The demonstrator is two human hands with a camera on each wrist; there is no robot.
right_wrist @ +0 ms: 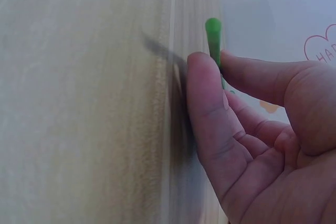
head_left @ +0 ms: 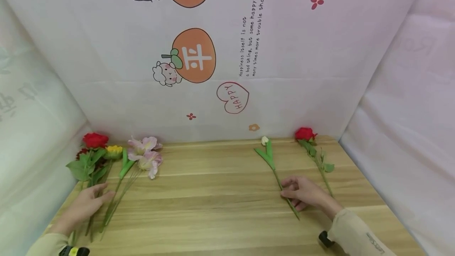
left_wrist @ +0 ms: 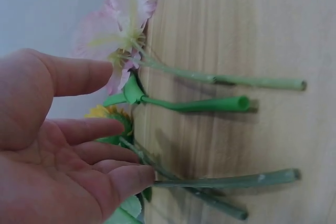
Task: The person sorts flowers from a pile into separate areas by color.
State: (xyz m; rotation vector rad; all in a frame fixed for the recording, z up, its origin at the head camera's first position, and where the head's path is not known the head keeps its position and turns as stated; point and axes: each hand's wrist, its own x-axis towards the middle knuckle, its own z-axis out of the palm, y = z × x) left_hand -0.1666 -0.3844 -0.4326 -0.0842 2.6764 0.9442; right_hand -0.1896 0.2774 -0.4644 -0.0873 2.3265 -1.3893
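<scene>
In the head view my right hand (head_left: 302, 192) pinches the green stem of a white tulip (head_left: 264, 141) between thumb and fingers. The right wrist view shows the stem's end (right_wrist: 213, 27) poking out past the fingertips, with its shadow on the wood. On the left, my left hand (head_left: 85, 204) hovers with relaxed fingers over a row of artificial flower stems. Beneath or beside it lie a red rose (head_left: 95, 140), a yellow sunflower (head_left: 113, 152), a green-leaved stem (head_left: 126, 168) and pale pink blooms (head_left: 151, 159). The left palm (left_wrist: 58, 182) holds nothing; its fingertips come right at one stem.
A second red rose (head_left: 305, 133) lies at the right, its stem passing behind the right wrist. The wooden table (head_left: 199, 192) meets a printed white backdrop (head_left: 284, 90) at its far edge. White cloth walls (head_left: 401, 137) stand on both sides.
</scene>
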